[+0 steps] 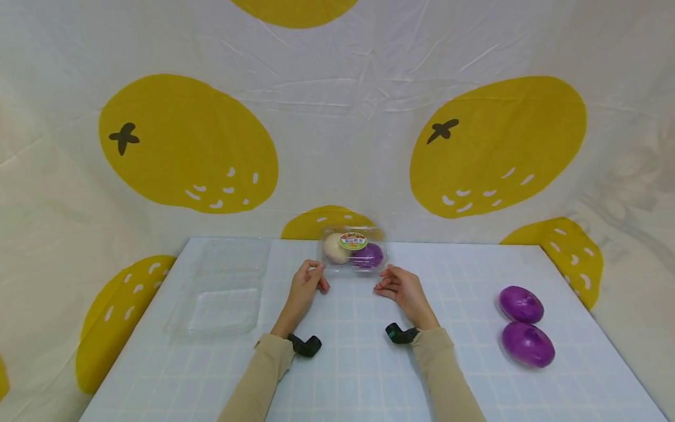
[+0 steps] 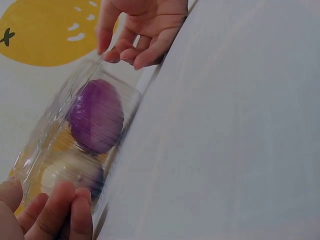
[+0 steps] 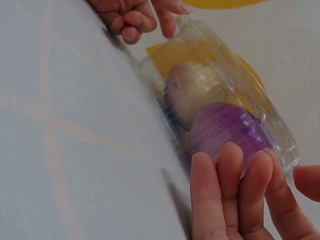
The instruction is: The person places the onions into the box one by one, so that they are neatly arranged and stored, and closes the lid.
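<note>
A clear lidded container (image 1: 341,268) with an oval label (image 1: 353,241) stands at the table's far edge. Inside are a pale round item (image 1: 336,248) and a purple one (image 1: 367,255), side by side. My left hand (image 1: 306,287) pinches the container's near left corner between thumb and forefinger. At the near right corner, my right hand (image 1: 405,290) pinches the rim likewise. The left wrist view shows the purple item (image 2: 97,116) through the clear wall, and the right wrist view shows the pale one (image 3: 200,90). Whether the container touches the table, I cannot tell.
An open, clear plastic container (image 1: 221,308) lies at the left of the table, its lid (image 1: 232,255) folded back. Two purple onion-like items (image 1: 521,304) lie at the right, one nearer me. Behind the table hangs a cloth (image 1: 343,146) printed with yellow fruit.
</note>
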Motion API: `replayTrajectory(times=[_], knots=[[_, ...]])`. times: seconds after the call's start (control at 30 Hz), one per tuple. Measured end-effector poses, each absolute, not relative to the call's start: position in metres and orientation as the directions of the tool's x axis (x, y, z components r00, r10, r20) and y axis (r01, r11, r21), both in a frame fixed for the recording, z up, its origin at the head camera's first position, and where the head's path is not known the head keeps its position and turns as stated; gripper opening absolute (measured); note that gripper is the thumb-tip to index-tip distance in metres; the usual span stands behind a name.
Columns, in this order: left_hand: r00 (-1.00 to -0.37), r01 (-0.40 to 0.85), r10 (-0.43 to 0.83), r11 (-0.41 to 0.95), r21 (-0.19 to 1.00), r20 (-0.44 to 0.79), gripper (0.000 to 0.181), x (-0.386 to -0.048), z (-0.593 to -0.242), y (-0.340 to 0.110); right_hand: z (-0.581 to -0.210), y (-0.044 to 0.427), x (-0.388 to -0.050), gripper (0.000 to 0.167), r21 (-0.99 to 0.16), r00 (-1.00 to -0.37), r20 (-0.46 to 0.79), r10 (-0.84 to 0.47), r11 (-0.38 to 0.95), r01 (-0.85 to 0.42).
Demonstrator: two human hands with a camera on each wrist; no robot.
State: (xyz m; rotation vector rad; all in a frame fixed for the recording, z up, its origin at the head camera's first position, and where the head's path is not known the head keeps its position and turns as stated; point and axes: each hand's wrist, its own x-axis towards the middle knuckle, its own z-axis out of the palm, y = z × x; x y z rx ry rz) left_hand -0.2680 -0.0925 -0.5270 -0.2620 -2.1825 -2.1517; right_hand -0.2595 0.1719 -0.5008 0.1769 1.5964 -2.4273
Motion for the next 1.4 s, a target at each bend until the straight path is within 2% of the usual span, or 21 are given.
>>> replayTrajectory(times=[0.3, 0.97, 1.4], knots=[[-0.988, 0.131, 0.083, 0.029, 0.991, 0.128, 0.026, -0.2680, -0.5262, -0.0917, -0.4994, 0.1711, -0.2585, 0.028, -0.888, -0.965, -0.240, -0.101, -0.380, 0.261], [-0.987, 0.143, 0.075, 0.047, 0.989, 0.139, 0.025, -0.2684, -0.5264, -0.0907, -0.4984, 0.1705, -0.2577, 0.029, -0.890, -0.959, -0.265, -0.096, -0.358, 0.282], [-0.993, 0.092, 0.087, 0.080, 0.993, 0.085, 0.033, -0.2670, -0.5198, -0.0921, -0.4986, 0.1693, -0.2573, 0.030, -0.896, -0.963, -0.249, -0.099, -0.354, 0.268]])
